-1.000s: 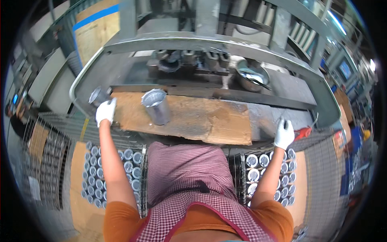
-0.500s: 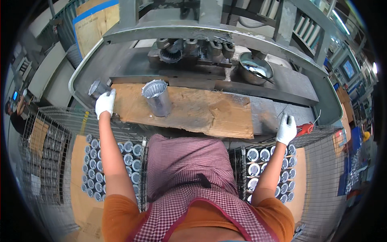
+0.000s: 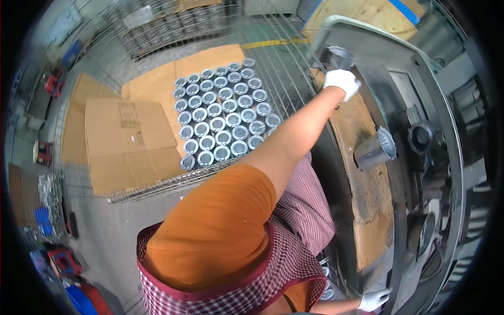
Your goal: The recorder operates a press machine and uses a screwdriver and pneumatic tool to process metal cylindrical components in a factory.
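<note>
My left hand (image 3: 342, 84), in a white glove, is closed on a grey metal cup (image 3: 338, 58) at the far end of the bench. A second cup (image 3: 375, 150), ribbed inside its mouth, stands on the stained cardboard sheet (image 3: 373, 210) and is not touched by either hand. At the lower edge, my gloved right hand (image 3: 374, 300) is beside the near end of the bench. Its fingers look drawn together; whatever they hold, if anything, is too small to make out.
Left of my arm, a wire cage holds rows of similar metal cups (image 3: 217, 124) on cardboard, with a folded cardboard flap (image 3: 131, 139) beside them. The machine with its dark round fixture (image 3: 421, 137) and a metal bowl (image 3: 421, 233) lie right of the cardboard sheet.
My view has swung to the left, bringing the left cage of cups into the middle. My left hand stays on its cup at the bench's end; my right hand now shows at the lower edge.
</note>
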`<state>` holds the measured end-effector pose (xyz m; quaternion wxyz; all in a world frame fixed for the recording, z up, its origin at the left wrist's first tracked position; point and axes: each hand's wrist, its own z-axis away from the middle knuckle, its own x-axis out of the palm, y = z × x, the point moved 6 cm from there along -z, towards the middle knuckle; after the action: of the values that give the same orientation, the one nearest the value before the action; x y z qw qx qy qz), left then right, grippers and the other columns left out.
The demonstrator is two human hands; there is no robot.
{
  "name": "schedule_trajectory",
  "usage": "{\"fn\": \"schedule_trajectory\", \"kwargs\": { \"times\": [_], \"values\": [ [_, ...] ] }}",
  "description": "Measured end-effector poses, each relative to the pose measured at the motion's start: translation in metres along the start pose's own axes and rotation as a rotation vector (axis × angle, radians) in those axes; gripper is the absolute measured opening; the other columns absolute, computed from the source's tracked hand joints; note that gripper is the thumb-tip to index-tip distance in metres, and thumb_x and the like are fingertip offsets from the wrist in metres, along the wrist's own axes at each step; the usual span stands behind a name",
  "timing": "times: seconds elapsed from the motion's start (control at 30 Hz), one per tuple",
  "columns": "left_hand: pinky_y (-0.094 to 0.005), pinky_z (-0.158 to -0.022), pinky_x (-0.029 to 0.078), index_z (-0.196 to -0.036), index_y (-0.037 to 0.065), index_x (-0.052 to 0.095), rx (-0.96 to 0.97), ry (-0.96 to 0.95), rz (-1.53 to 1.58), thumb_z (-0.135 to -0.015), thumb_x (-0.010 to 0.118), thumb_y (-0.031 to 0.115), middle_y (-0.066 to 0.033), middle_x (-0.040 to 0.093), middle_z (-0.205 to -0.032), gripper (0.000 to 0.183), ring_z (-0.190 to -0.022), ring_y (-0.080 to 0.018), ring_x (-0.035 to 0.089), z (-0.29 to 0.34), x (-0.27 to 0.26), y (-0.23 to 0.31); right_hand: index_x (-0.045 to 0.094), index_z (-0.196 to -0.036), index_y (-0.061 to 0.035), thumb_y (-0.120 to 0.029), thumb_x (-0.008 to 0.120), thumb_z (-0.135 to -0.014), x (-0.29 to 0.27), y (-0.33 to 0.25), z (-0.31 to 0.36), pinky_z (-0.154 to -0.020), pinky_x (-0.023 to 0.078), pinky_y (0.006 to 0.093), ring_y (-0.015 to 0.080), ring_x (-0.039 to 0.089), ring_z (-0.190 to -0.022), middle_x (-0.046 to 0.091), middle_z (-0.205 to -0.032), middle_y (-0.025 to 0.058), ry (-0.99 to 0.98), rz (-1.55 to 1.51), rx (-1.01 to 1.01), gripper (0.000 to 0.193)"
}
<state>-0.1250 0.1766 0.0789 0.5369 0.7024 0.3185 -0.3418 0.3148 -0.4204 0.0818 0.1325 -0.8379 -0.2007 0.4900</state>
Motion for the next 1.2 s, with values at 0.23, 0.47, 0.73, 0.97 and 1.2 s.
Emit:
{"fn": "schedule_trajectory", "kwargs": {
  "times": [0.23,0.47,0.73,0.97,1.2],
  "values": [
    [-0.0412,-0.082,0.052,-0.094,0.013,0.074,-0.002,0.047,0.034,-0.092,0.044,0.046,-0.012,0.07,-0.1,0.045,-0.094,-0.0291,0.067,0.005,-0.004,-0.005,0.07,-0.081,-0.008,-0.044,0.059,-0.092,-0.022,-0.036,0.028,-0.051,0.047,0.0401,0.0295,0.061,-0.058,0.067,-0.069,0.0111,0.549,0.171,-0.503,0.039],
    [-0.0432,-0.081,0.051,-0.093,0.012,0.074,-0.109,0.144,0.115,-0.092,0.045,0.043,-0.0128,0.071,-0.097,0.042,-0.093,-0.0294,0.068,0.002,0.001,-0.014,0.07,-0.081,-0.0073,-0.044,0.058,-0.092,-0.014,-0.036,0.02,-0.051,0.047,0.0405,0.0317,0.061,-0.059,0.067,-0.071,0.0128,0.459,0.117,-0.501,0.04],
    [-0.0431,-0.079,0.05,-0.088,0.013,0.074,-0.101,0.189,0.181,-0.093,0.044,0.041,-0.011,0.071,-0.093,0.041,-0.089,-0.0282,0.068,0.004,-0.006,-0.004,0.069,-0.086,-0.0046,-0.044,0.055,-0.093,-0.021,-0.037,0.025,-0.06,0.051,0.0431,0.0343,0.064,-0.07,0.068,-0.08,0.0164,0.313,0.222,-0.488,0.042],
    [-0.0429,-0.08,0.05,-0.087,0.013,0.074,-0.074,0.234,0.188,-0.093,0.044,0.042,-0.0115,0.071,-0.091,0.042,-0.088,-0.0292,0.068,0.003,-0.001,-0.008,0.069,-0.092,-0.0035,-0.045,0.057,-0.092,-0.019,-0.038,0.023,-0.062,0.052,0.0434,0.0352,0.065,-0.073,0.069,-0.088,0.0171,0.26,0.198,-0.417,0.043],
    [-0.045,-0.079,0.052,-0.091,0.014,0.074,0.012,0.18,0.121,-0.093,0.042,0.044,-0.0138,0.071,-0.095,0.043,-0.09,-0.032,0.068,0.007,-0.003,-0.003,0.064,-0.12,-0.0065,-0.057,0.047,-0.093,-0.016,-0.022,0.012,-0.09,0.048,0.0363,0.0308,0.063,-0.103,0.065,-0.118,0.0132,-0.025,0.044,-0.049,0.06]
  ]
}}
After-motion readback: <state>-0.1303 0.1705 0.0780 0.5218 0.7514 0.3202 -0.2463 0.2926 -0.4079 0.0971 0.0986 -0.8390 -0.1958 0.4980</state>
